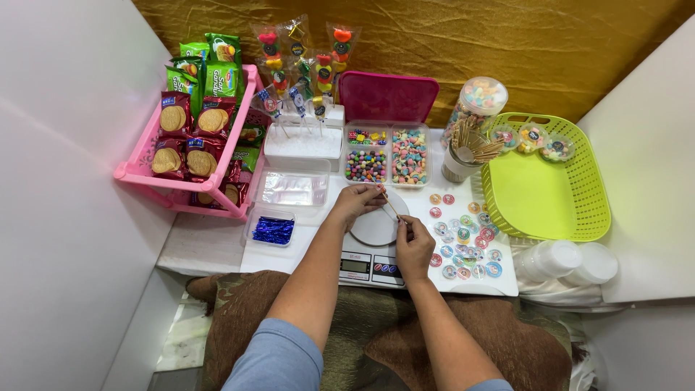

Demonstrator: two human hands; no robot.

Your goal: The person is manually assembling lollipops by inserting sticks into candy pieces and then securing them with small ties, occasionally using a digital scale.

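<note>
Two bare hands hold a thin wooden skewer stick [391, 205] over a small white digital kitchen scale [373, 246] on a white table [210, 242].

Both forearms reach forward from the bottom of the view and meet above the scale's round white platform. The left hand [356, 203] is curled, palm down, its fingertips pinching the stick's upper end. The right hand [413, 246] sits closer to the body, fingers closed on the stick's lower end, so the stick slants between them. Just beyond the hands stands a clear divided tray of small multicoloured candies [387, 156] with its pink lid up. Round colourful stickers [465, 239] lie scattered right of the scale, beside a lime green plastic basket [546, 192].
</note>
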